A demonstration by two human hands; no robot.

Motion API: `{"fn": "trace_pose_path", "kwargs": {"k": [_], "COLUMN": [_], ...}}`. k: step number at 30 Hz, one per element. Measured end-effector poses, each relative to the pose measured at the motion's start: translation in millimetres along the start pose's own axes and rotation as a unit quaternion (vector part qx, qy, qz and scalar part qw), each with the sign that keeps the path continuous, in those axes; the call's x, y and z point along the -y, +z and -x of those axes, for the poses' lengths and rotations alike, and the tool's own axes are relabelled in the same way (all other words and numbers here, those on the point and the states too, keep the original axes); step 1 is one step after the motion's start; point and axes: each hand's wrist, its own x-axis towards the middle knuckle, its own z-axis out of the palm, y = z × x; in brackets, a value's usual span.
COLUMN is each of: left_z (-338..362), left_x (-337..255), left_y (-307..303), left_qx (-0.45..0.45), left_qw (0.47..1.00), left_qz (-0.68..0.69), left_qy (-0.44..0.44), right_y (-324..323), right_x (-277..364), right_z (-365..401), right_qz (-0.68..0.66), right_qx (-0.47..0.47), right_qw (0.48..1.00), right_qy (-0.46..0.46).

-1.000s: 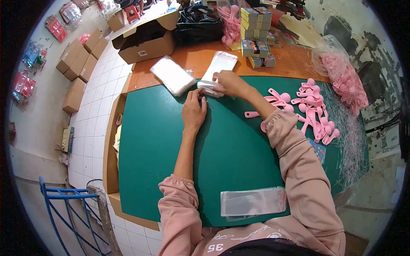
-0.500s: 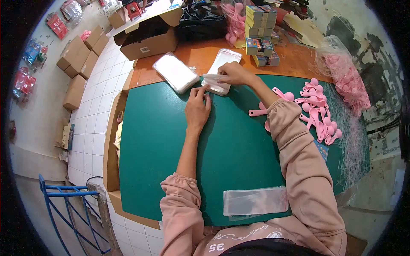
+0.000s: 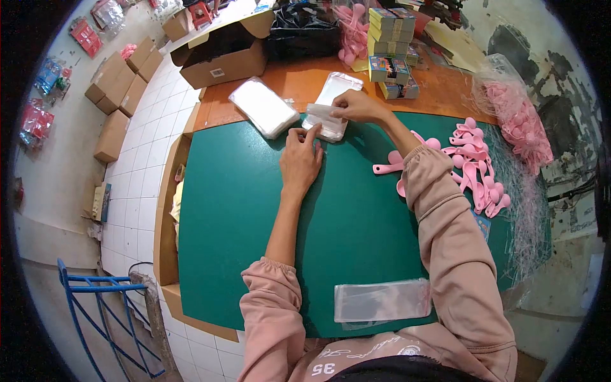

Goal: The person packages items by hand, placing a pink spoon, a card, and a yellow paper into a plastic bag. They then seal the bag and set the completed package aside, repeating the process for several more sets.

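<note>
A stack of clear plastic bags (image 3: 332,132) lies at the far edge of the green mat, its top layer lifted and folded back. My right hand (image 3: 361,107) pinches that raised plastic from the right. At the near left corner of the stack, my left hand (image 3: 300,160) rests with its fingers bent and apart, the index fingertip touching the bags. Just to the left sits a thicker stack of white-looking plastic bags (image 3: 263,107). Behind my right hand, another part of a bag stack (image 3: 342,85) shows on the brown tabletop.
Pink measuring spoons (image 3: 472,159) are heaped on the right, beside a bagged pile of them (image 3: 519,121). Banded card stacks (image 3: 389,48) stand at the back near an open cardboard box (image 3: 223,63). Loose clear bags (image 3: 382,301) lie close to my body.
My right hand has shifted slightly right, and the plastic it pinches is spread flatter. My left hand has moved a little right, its index finger on the stack's edge.
</note>
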Motion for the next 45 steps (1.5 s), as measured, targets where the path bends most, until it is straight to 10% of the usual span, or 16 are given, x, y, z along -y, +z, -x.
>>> {"fn": "trace_pose_path", "kwargs": {"k": [15, 21, 27, 31, 32, 34, 37, 40, 45], "left_z": [0, 0, -3, 19, 30, 47, 62, 95, 120], "left_x": [0, 2, -26, -108, -133, -157, -151, -137, -131], "left_y": [1, 2, -16, -77, -94, -123, -137, -124, -133], "left_qx": [-0.026, -0.022, -0.134, 0.000, 0.065, 0.218, 0.254, 0.205, 0.228], "left_qw": [0.999, 1.000, 0.969, 0.886, 0.831, 0.521, 0.456, 0.618, 0.650], "left_qz": [0.002, 0.011, 0.205, 0.456, 0.552, 0.808, 0.824, 0.718, 0.651], "left_qy": [0.023, 0.018, 0.020, 0.085, 0.021, -0.166, -0.223, -0.248, -0.318], "right_y": [3, -51, -112, -94, -82, -53, -6, 26, 39], "right_x": [4, 35, 88, 145, 160, 184, 200, 216, 212], "right_z": [1, 35, 120, 171, 182, 201, 226, 253, 284], "right_qz": [0.021, 0.056, 0.006, -0.031, -0.019, 0.011, 0.133, 0.177, -0.027], "right_qx": [-0.049, -0.344, -0.358, -0.310, -0.283, -0.276, -0.305, -0.261, -0.122], "right_qw": [0.999, 0.937, 0.934, 0.948, 0.955, 0.961, 0.942, 0.945, 0.984], "right_qy": [0.000, -0.024, 0.026, 0.070, 0.088, 0.019, -0.031, -0.085, -0.131]}}
